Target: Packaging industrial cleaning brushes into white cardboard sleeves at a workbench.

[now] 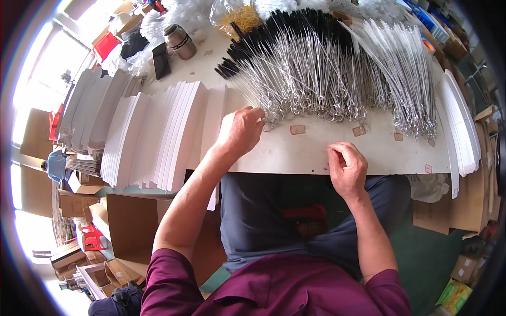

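- Curling inward, the fingers of my left hand (241, 131) meet the lower left edge of the wire-handled brushes (311, 63), where the looped ends lie; the knuckles hide the tips, so I cannot tell whether they pinch a wire.
- Bent too is my right hand (349, 168), over the near edge of the table (295, 155), thumb and forefinger drawn close; I cannot tell whether they press on anything; it is apart from the brushes.
- Beyond both hands the brushes fan out in a broad heap; black bristles point away from me, bare wires and loops toward me; at the right lies a bundle of white-bristled brushes (392, 68), its loops gathered near the table's right side.
- Between my hands, just below the loops, a small red-edged label (298, 129) lies on the pale tabletop.
- Left of my left hand stand rows of long white strips (158, 137); another stack of white strips (464, 129) lies along the right edge.
- Farther off, at the upper left, a dark phone (161, 61) lies beside a metal flask (179, 42); a clear bag of yellow bands (240, 21) sits behind the black bristles.
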